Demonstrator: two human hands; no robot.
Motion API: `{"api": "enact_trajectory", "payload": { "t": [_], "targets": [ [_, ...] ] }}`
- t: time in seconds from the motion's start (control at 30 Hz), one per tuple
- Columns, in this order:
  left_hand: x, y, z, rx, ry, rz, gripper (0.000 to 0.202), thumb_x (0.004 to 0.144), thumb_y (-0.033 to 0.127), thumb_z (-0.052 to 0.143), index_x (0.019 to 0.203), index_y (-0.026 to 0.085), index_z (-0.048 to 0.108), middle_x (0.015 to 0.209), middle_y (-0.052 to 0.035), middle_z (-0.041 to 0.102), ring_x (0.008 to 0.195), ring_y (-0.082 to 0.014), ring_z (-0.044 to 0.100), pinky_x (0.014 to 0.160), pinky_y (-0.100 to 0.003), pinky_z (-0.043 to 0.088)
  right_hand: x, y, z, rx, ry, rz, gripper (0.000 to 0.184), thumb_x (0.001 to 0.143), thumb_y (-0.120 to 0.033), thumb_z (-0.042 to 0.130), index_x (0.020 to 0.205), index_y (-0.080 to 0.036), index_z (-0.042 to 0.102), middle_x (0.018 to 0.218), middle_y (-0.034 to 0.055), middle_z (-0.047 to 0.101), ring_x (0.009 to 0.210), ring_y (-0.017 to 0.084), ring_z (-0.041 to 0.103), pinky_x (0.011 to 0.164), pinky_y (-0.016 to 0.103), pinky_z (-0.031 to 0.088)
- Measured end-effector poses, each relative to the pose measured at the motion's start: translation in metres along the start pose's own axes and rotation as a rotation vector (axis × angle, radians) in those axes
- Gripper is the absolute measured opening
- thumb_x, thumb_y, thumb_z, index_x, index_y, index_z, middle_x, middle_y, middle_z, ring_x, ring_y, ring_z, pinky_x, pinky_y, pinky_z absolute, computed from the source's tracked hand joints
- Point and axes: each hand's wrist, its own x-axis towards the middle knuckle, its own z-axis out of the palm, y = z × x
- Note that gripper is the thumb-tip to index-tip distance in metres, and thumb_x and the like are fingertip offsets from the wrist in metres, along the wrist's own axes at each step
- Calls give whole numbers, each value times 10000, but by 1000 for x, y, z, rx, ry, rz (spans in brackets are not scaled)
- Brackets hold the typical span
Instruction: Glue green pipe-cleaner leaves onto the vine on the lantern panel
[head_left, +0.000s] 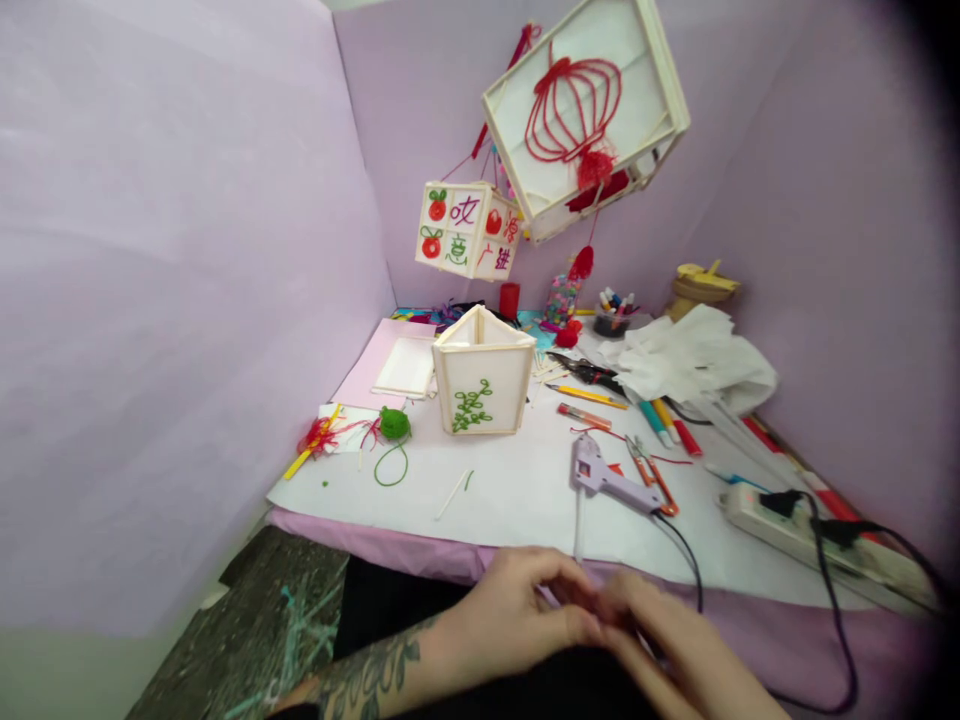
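— Two hands, low at the near edge of the tabletop (pixel 517 500): the left hand (pixel 517 615) and the right hand (pixel 675 645) meet fingertip to fingertip.
— Gripping what?
— I cannot tell. The fingers (pixel 559 585) are curled in and bunched together, but the spot between them is blurred. Nearest is the purple plastic glue gun (pixel 600 475), lying on its side just beyond them, with its black cord (pixel 686 560) running off the edge beside the right hand.
— And the surface?
— White paper over a lilac cover. A triangular lantern of pale sticks with a green vine (pixel 482 385) stands upright mid-table. A green yarn ball (pixel 394 423) sits left of it, a white power strip (pixel 780 520) lies along the right edge, and crumpled white tissue (pixel 690 360) is heaped behind.
— The room?
— Lilac walls (pixel 187 250) close in left, back and right. A square lantern with red fruit (pixel 469 230) and a larger white lantern with red yarn (pixel 589 115) hang over the far half. The bare paper between the triangular lantern and the near edge is the open stretch.
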Motion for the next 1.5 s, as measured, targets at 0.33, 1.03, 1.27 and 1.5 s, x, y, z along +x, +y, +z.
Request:
{"api": "enact_trajectory", "payload": {
  "t": [0.33,1.03,1.27,1.5],
  "targets": [
    [-39,-5,-56,536,351,510,144,896,117,572,944,173,696,792,-31,740,698,-121,686,676,-196,540,75,-57,24,269,-14,-102,177,914,-123,524,897,-200,682,790,19,694,724,112,658,670,195,516],
    [-12,2,-65,678,445,664,171,846,66,609,972,157,678,682,-26,703,596,-110,658,582,-182,531,94,-26,21,312,-17,-386,407,904,-62,535,1260,-231,637,999,78,736,904,130,709,804,204,584],
    [18,15,-74,448,406,578,191,790,34,624,871,179,718,630,-4,692,534,-85,633,534,-141,507,116,-15,11,268,74,-516,525,883,-20,519,1380,-188,528,929,86,705,792,136,661,697,241,578],
    [32,22,-80,373,445,547,186,773,41,634,842,190,721,637,-3,712,526,-89,642,529,-145,520,132,-9,6,148,102,-520,524,899,-55,487,1396,-221,491,973,76,664,870,145,653,736,255,565]
  ]
}}
